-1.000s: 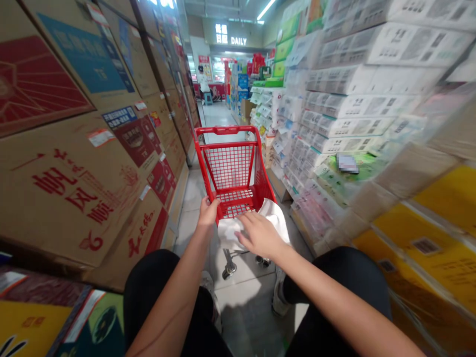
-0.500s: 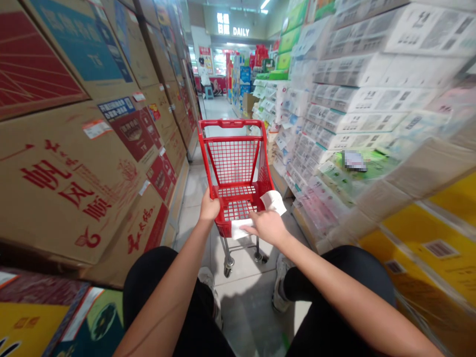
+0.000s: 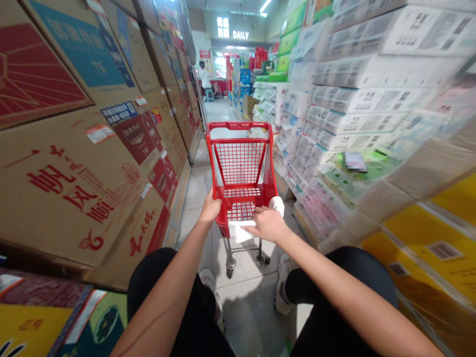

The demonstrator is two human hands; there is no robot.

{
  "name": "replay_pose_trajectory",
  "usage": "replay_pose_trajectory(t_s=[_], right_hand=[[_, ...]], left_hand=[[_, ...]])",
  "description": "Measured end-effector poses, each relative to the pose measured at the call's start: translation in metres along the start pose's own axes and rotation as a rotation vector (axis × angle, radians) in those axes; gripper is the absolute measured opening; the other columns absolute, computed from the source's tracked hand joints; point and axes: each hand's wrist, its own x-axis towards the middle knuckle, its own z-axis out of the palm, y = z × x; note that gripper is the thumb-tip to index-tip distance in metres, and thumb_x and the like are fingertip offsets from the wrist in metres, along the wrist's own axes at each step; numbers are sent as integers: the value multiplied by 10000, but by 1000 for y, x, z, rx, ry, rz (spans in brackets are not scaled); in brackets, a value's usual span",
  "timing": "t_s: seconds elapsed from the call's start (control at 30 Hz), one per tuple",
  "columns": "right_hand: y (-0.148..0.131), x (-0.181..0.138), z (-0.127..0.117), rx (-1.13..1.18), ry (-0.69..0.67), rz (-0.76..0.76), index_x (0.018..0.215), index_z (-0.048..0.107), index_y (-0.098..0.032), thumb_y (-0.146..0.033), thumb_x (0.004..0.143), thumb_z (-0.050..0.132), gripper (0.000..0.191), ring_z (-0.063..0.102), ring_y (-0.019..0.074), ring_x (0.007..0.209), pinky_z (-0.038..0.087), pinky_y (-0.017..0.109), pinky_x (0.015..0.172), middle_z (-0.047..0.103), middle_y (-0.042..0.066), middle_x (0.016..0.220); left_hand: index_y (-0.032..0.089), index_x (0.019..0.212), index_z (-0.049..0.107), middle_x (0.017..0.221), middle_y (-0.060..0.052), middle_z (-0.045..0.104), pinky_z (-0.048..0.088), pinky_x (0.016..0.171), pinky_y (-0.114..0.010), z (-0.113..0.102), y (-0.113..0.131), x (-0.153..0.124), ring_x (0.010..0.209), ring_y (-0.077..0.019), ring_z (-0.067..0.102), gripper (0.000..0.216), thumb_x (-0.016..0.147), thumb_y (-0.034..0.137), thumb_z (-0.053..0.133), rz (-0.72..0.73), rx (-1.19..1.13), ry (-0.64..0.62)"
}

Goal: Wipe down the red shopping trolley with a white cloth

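Observation:
A small red plastic shopping cart [image 3: 240, 196] with grid walls and grey metal legs stands between my knees. My left hand [image 3: 210, 208] is closed round its left side edge. My right hand [image 3: 270, 224] is at the cart's near edge, fingers bent over a white tissue [image 3: 275, 204]. Part of the tissue sticks up beyond the knuckles, and a white strip lies along the near rim below the fingers. Whether both parts are one sheet cannot be seen. The cart floor shows through the grid.
Stacked cartons [image 3: 74, 183] wall the left side. White packs [image 3: 353, 99] are piled on the right, with yellow packages [image 3: 431, 253] nearer me. A tiled aisle [image 3: 217, 111] runs ahead to a seated person [image 3: 204, 79].
The cart appears slightly farther right in view. My right hand has shifted a little up along the near rim, and the tissue's upper part looks more bunched. My left hand keeps its hold.

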Motion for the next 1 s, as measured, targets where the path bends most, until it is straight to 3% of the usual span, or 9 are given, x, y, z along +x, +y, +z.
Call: replay_pose_trajectory(t_s=[0.07,0.17,0.27,0.37,0.57,0.7,0.87,1.0], right_hand=[[5,-1,1,-4,-31,13,952,760,-153,-739,965,335,724,716,279,916,490,339,790,748,166,953],[-11,3,4,20,-37,30,1051,745,-180,-710,982,328,678,730,278,868,497,343,767,761,154,905],[-37,9,6,51,-1,54,1033,747,-190,-683,991,343,639,735,279,852,502,346,759,763,148,877],[-47,5,6,78,28,34,1009,744,-200,-650,1001,364,590,735,272,831,498,331,734,764,133,865],[-10,-24,0,20,-11,13,937,741,-163,-682,993,336,661,735,287,837,489,334,736,760,156,854],[1,-34,-5,-18,-23,-52,978,730,-133,-637,1008,350,632,735,276,849,483,331,776,758,168,865],[-45,-19,2,33,6,-31,1057,707,-189,-540,1008,442,442,740,263,815,494,322,727,768,114,870],[-75,-4,10,99,33,32,1065,710,-219,-576,996,456,443,740,250,812,501,314,732,767,92,854]], left_hand=[[211,1321,575,1130,-55,731,596,911,-378,7,-3,-1,1010,-225,705,719,618,91,484,29,-5,22],[230,1342,537,1217,-61,695,576,961,-378,18,-12,0,1070,-219,686,729,628,94,485,56,5,75],[209,1409,426,1280,-94,653,559,989,-385,22,-21,3,1113,-224,665,790,630,104,508,-30,72,144],[176,1429,362,1275,-129,643,574,948,-399,13,-23,4,1113,-246,662,844,604,104,522,-109,105,133],[205,1381,450,1213,-98,678,592,868,-365,-16,-8,-6,1066,-252,671,825,568,90,537,-107,141,12],[186,1342,512,1186,-92,694,575,906,-372,-22,-5,-11,1065,-251,668,755,592,110,536,-56,258,71],[199,1257,612,1208,-86,696,484,1050,-399,-15,-7,-16,1156,-277,630,639,626,127,539,7,385,154],[199,1265,615,1165,-73,716,536,940,-352,-15,-9,-17,1069,-248,664,658,617,139,517,28,318,134]])
